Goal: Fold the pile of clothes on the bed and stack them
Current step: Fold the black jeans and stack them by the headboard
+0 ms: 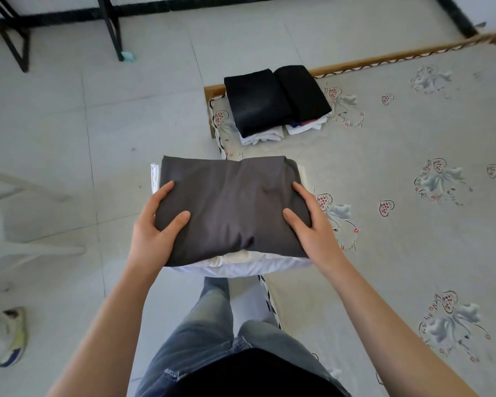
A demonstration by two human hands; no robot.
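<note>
A folded bundle, grey garment (229, 207) uppermost over white layers, is gripped at both ends by the left hand (155, 227) and right hand (307, 222), thumbs pressed on top, apparently to keep the folds intact. It is held over the bed (398, 224) edge; two finished stacks (275, 101) are noted at the far corner.

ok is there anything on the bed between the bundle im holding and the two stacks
Nothing visible. Both hands, left and right, grip the grey-topped bundle, and only bare bed sheet lies between it and the stacks.

Bright even daylight, soft shadows, edges warped
</note>
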